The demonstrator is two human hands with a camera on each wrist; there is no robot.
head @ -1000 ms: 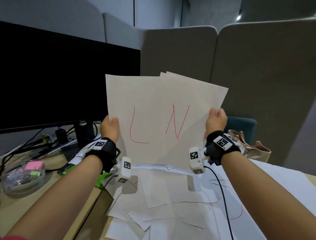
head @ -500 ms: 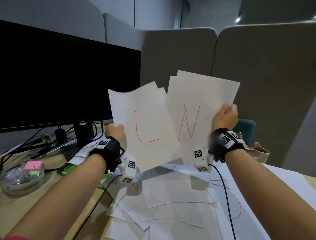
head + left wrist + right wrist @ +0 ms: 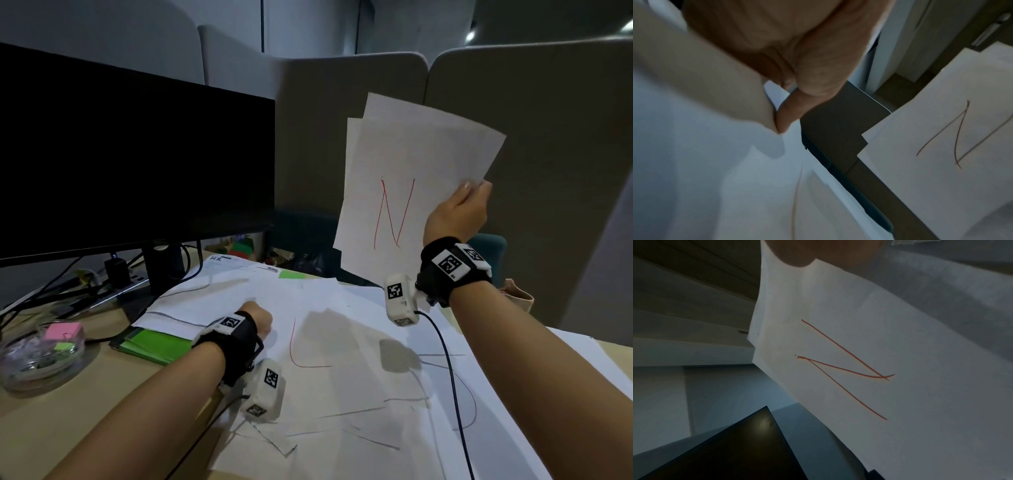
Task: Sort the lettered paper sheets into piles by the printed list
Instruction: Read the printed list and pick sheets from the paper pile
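head | right hand raised, gripping N sheet | left hand pinching L sheet

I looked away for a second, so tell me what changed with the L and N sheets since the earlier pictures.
The left hand carried the L sheet down onto the spread papers on the desk, and still pinches its edge. The right hand swung the N sheet, with the sheet behind it, up and to the right. The monitor and desk clutter stayed put.
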